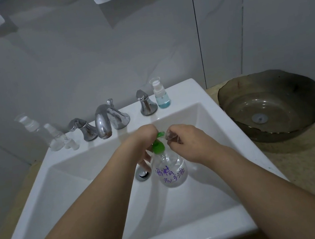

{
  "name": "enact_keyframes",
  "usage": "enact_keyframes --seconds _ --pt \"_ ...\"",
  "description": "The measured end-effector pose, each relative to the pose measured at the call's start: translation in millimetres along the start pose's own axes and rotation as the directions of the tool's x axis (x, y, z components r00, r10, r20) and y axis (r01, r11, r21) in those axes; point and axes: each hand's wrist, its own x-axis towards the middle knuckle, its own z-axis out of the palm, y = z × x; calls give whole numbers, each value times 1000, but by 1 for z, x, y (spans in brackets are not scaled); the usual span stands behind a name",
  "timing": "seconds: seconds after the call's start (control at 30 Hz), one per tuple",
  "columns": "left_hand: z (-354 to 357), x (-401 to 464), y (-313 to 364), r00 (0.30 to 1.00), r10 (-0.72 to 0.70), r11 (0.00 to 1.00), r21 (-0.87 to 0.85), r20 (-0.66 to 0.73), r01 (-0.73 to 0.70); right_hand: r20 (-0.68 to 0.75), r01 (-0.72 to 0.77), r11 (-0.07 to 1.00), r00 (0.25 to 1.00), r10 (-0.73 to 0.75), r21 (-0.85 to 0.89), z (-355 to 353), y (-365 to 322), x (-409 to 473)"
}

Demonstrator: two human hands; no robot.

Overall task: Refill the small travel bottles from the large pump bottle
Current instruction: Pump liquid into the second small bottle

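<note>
Head camera, looking forward and steeply down over the sink [185, 94].

A single wide-angle view from the person's head, close above the basin, facing the tiled wall [101, 56] behind the faucet [104, 123]. Both forearms reach in from the bottom edge toward the middle. The wide lens bends the sink's edges, and the frame takes in the surface [303, 158] on the right with a dark bowl [269, 89].
</note>
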Motion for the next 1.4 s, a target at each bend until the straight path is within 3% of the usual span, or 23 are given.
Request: enact_keyframes --seconds 0.3,0.77,1.2,1.4 --pt "12 7 -2 991 44 999 21 -127 -41 20 -2 999 1000 2 -33 2 3 1" --pt "-11 -10 6 997 14 997 -72 75 -8 -10 22 999 1000 -22 -37 -2 -2 0" --pt "16 -10 4 990 -18 999 -50 -143 11 27 -3 999 1000 4 -47 0 1 0" --pt "17 -11 3 991 -28 997 -77 -128 18 26 1 998 1000 1 -56 1 2 0"
